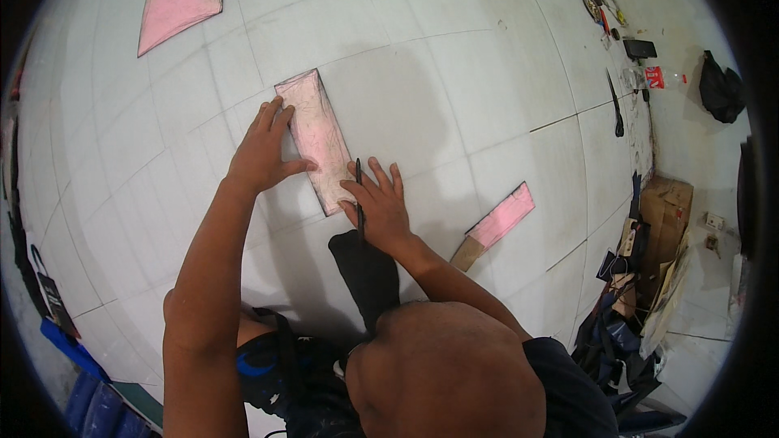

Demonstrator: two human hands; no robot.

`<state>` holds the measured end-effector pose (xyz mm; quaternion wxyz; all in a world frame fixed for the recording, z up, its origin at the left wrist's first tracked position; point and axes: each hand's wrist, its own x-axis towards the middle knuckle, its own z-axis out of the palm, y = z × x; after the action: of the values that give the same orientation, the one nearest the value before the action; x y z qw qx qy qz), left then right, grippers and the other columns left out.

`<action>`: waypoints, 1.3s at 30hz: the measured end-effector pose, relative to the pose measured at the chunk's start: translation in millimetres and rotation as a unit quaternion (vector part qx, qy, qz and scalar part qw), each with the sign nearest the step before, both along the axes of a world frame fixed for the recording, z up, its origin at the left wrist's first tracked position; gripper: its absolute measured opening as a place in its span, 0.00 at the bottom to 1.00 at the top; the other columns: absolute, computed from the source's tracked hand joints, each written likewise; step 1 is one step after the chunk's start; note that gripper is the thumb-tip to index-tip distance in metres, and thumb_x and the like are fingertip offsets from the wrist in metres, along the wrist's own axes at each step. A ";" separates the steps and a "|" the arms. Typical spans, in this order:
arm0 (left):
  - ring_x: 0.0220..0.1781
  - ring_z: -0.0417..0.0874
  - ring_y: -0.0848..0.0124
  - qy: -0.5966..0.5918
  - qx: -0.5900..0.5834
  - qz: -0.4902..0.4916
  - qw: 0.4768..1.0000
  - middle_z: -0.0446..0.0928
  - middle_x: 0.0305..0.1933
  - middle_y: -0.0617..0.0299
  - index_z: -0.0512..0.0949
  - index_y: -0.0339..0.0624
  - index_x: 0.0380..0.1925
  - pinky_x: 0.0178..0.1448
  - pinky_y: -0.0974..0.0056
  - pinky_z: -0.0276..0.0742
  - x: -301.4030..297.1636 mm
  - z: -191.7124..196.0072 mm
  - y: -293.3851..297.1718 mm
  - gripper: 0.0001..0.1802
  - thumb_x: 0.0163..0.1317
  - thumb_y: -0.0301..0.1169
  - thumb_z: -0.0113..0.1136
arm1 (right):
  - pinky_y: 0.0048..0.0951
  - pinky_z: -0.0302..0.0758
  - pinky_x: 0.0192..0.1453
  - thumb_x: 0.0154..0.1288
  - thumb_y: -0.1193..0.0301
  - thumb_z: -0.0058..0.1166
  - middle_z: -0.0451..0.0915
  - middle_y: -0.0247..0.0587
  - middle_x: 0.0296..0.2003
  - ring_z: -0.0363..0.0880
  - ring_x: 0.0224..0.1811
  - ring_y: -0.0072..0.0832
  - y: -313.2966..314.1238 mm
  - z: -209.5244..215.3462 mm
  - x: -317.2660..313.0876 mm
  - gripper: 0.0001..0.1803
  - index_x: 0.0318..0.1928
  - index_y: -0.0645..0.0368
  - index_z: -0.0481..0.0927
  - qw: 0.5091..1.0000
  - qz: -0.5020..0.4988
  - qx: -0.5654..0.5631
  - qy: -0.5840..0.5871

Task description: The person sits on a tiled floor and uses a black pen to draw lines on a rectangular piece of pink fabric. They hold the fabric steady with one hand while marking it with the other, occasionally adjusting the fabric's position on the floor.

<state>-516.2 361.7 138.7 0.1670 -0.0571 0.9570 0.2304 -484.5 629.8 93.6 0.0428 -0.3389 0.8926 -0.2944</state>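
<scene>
A long pink pattern piece [320,134] with dark edges and a creased surface lies flat on the white sheet [422,105]. My left hand [264,150] presses on its left edge, fingers stretched and thumb apart, holding nothing. At the near right corner of the piece, my right hand [381,203] has a black pen [359,182] between thumb and fingers, the pen running along the palm. The pen tip's contact with the sheet cannot be made out. Just below that hand is a black cloth-covered shape [365,272], close to my bent knee [454,373].
A larger pink piece [185,0] lies far left, and a small pink strip [503,215] with a brown end lies to the right. Scissors [615,105], a plastic bottle [656,78], a black bag [720,88] and a cardboard box [665,207] stand along the right side.
</scene>
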 end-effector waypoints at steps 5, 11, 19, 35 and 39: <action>0.86 0.51 0.46 -0.002 -0.034 -0.006 0.999 0.53 0.84 0.47 0.61 0.40 0.76 0.86 0.49 0.60 0.6 1.2 6.2 0.69 0.36 0.52 0.89 | 0.70 0.48 0.80 0.71 0.61 0.62 0.77 0.44 0.67 0.64 0.77 0.52 0.8 -0.6 0.2 0.19 0.60 0.50 0.82 1.000 0.004 -0.006 -0.001; 0.86 0.51 0.45 -0.006 -0.034 -0.013 0.999 0.52 0.84 0.45 0.60 0.39 0.76 0.86 0.49 0.59 -0.5 2.0 6.3 0.69 0.35 0.51 0.89 | 0.70 0.48 0.80 0.70 0.60 0.64 0.78 0.43 0.66 0.64 0.76 0.53 1.2 -1.3 -1.5 0.20 0.59 0.50 0.83 1.000 0.006 -0.016 -0.003; 0.86 0.51 0.44 0.000 -0.058 -0.024 0.998 0.50 0.85 0.45 0.61 0.38 0.76 0.86 0.48 0.58 -2.4 0.1 7.2 0.69 0.34 0.51 0.89 | 0.66 0.46 0.81 0.67 0.59 0.68 0.77 0.41 0.69 0.63 0.78 0.51 0.5 -3.0 -0.3 0.21 0.58 0.49 0.83 1.000 -0.003 -0.008 -0.006; 0.84 0.52 0.36 -0.044 -0.077 -0.026 0.996 0.49 0.84 0.40 0.55 0.60 0.82 0.82 0.42 0.62 -17.4 2.9 17.9 0.75 0.30 0.42 0.91 | 0.40 0.79 0.59 0.76 0.65 0.55 0.84 0.47 0.50 0.83 0.53 0.46 -67.4 15.4 -140.9 0.17 0.58 0.60 0.82 0.960 -0.087 -0.213 -0.159; 0.83 0.53 0.36 -0.055 -0.089 -0.037 0.994 0.49 0.83 0.38 0.53 0.58 0.82 0.81 0.40 0.62 -22.1 6.1 22.5 0.76 0.31 0.44 0.91 | 0.41 0.80 0.61 0.77 0.63 0.55 0.86 0.45 0.53 0.85 0.56 0.43 -88.5 8.4 -172.7 0.15 0.49 0.60 0.87 0.979 -0.060 -0.166 -0.097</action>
<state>-538.3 384.1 144.8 0.2219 -0.0485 0.9645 0.1350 -657.3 541.3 102.0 0.0549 -0.2571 0.8413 -0.4724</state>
